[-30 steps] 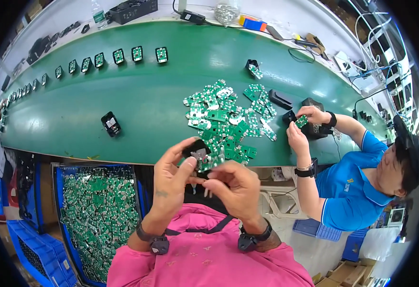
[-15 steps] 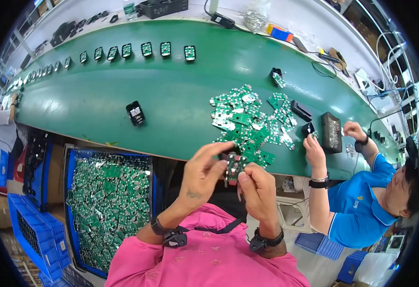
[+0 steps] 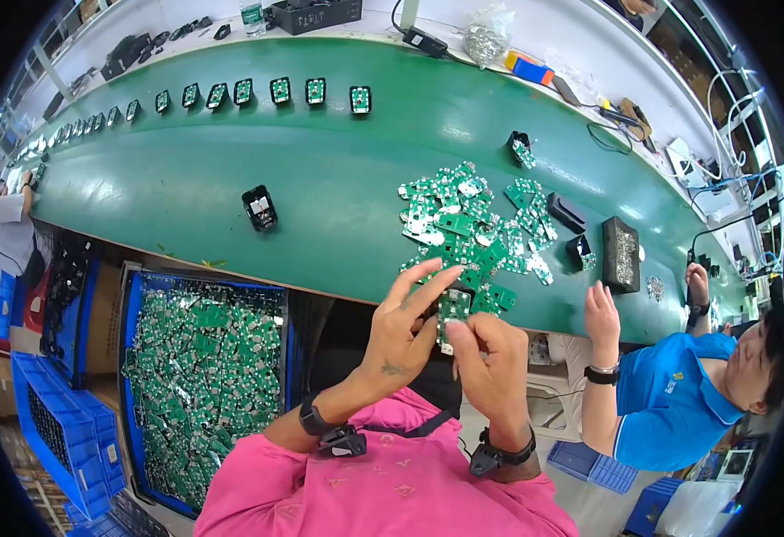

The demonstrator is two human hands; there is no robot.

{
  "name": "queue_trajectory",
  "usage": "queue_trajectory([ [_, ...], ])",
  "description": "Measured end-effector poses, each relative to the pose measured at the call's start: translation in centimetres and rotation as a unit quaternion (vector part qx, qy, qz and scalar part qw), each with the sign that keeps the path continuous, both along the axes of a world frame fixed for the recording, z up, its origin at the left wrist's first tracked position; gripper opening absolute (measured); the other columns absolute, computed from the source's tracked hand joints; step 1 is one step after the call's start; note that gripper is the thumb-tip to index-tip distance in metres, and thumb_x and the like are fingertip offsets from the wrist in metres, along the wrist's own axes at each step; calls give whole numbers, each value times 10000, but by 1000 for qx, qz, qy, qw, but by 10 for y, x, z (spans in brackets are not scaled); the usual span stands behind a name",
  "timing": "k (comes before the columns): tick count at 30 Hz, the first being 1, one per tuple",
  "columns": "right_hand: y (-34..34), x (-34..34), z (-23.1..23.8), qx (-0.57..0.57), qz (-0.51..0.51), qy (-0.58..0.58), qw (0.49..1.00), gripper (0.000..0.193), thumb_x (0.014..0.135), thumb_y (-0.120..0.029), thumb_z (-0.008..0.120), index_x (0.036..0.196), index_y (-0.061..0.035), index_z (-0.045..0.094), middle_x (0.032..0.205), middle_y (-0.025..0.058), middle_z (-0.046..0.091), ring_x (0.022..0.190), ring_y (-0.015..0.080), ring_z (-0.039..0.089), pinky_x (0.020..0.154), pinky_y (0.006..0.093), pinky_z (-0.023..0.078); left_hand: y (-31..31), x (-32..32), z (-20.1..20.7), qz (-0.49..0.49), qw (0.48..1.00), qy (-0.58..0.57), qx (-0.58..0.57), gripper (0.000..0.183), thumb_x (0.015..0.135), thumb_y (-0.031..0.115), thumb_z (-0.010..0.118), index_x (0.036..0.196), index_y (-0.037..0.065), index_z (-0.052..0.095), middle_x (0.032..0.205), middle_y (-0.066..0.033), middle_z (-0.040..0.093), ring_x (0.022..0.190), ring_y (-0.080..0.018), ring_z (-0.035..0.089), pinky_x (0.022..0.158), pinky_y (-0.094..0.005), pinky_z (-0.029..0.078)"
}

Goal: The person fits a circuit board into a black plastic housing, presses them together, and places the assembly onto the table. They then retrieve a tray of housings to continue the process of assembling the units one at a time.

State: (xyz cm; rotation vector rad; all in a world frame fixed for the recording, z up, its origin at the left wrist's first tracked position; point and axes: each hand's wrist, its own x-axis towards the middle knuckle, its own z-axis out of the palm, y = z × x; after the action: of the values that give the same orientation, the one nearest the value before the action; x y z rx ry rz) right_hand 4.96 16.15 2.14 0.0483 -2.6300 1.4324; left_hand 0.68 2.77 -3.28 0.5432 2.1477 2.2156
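At the table's near edge, both my hands are closed around a small black case (image 3: 469,291) with a green circuit board (image 3: 454,307) lying at its face. My left hand (image 3: 399,345) grips the case from the left, index finger stretched over its top. The thumb of my right hand (image 3: 492,353) presses on the board's lower part, with its fingers curled beneath. Most of the case is hidden by my hands and the board. Just beyond them spreads a pile of loose green circuit boards (image 3: 455,224). Another black case (image 3: 259,208) lies alone toward the left.
A row of black cases with boards (image 3: 280,90) runs along the far side. Below left, a blue-rimmed bin (image 3: 286,358) holds many boards. At right, a co-worker in a blue shirt (image 3: 669,403) sits near a dark box of small metal parts (image 3: 622,255).
The board in my hands now faces up, its lower end under my right thumb; reddish parts seen before are out of sight. The co-worker's hands have drawn back from the small black case and the box.
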Motion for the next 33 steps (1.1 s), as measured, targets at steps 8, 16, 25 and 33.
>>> queue_trajectory([
  [8,2,-2,-9,13,-48,7,999,333,953,-148,592,682,33,521,562,115,480,483,199,417,484,356,328,-2,9,3,-79,975,-107,179,559,902,-110,449,1442,23,401,1233,-102,557,999,-132,581,878,-287,485],
  [16,-4,1,-21,152,-81,66,983,361,951,-189,617,683,28,511,561,160,470,477,250,462,489,399,339,-4,9,1,-82,975,-121,169,444,946,-56,449,1383,6,408,1238,-105,539,1033,-133,584,871,-294,521],
  [25,0,-4,-30,59,-92,54,992,262,963,-198,616,824,24,620,616,123,596,508,204,562,496,335,413,-8,-4,-3,-98,981,-128,104,401,945,15,500,1344,-9,463,1164,-112,615,1013,-136,601,886,-278,495],
  [33,-4,-9,-26,35,-99,-28,994,201,978,-178,580,1046,-3,651,755,169,679,639,303,674,567,377,485,-9,-6,-14,-112,977,-152,102,419,944,27,519,1361,48,492,900,-19,620,772,-53,546,666,-233,472],
])
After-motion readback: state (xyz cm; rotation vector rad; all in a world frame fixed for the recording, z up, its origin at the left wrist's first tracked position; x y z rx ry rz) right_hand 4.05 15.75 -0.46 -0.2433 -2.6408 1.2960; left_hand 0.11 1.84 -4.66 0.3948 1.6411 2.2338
